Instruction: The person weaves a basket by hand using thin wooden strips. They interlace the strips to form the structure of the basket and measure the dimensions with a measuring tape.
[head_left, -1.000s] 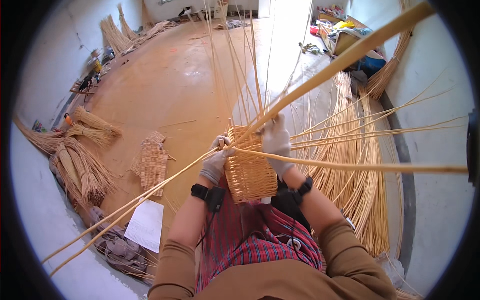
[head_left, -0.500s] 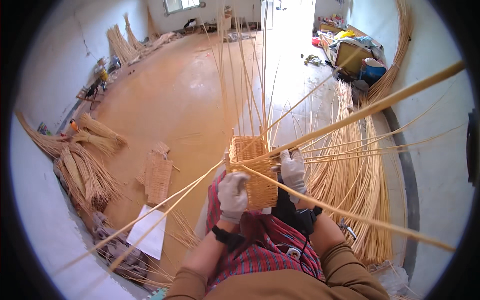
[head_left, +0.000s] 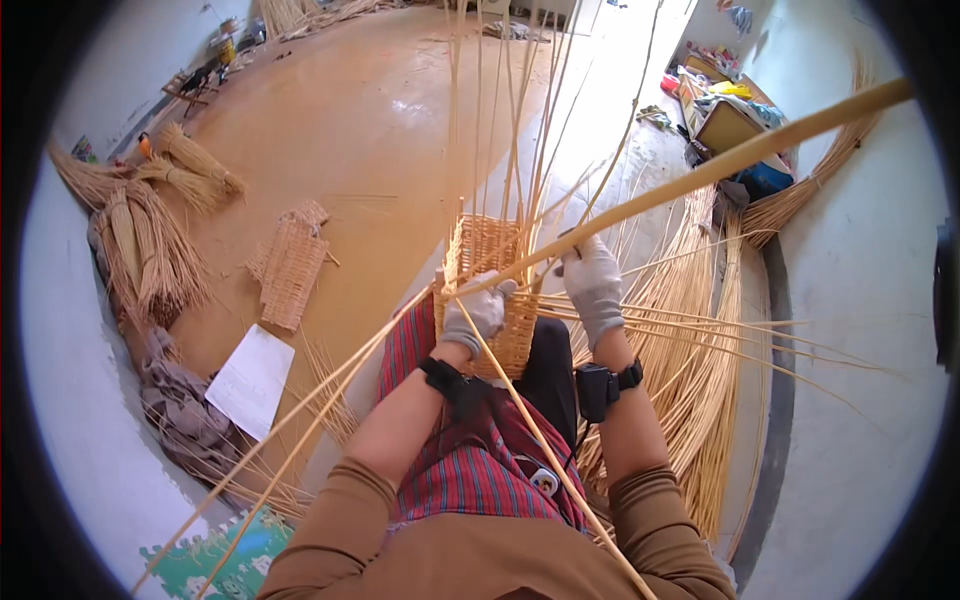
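Note:
A half-woven wicker basket [head_left: 488, 262] rests on my lap, with long upright stakes [head_left: 505, 110] rising from its rim. My left hand [head_left: 474, 312], in a grey glove, grips the basket's near wall where loose strands cross. On the basket's right side, my gloved right hand [head_left: 594, 285] pinches a thin weaving strand. A thick cane [head_left: 740, 155] runs diagonally across the view above both hands. Each wrist carries a black band.
A pile of long loose canes [head_left: 700, 350] lies on the floor to my right beside a grey wall. Left are tied straw bundles [head_left: 150, 230], a flat woven panel [head_left: 292, 268], a white sheet [head_left: 248, 378] and a grey cloth [head_left: 180, 415]. Boxes and clutter [head_left: 725, 110] stand far right.
My left hand came back up from the basket's near lower side to its wall. The right hand moved up along the right side. The basket and the canes shifted in view.

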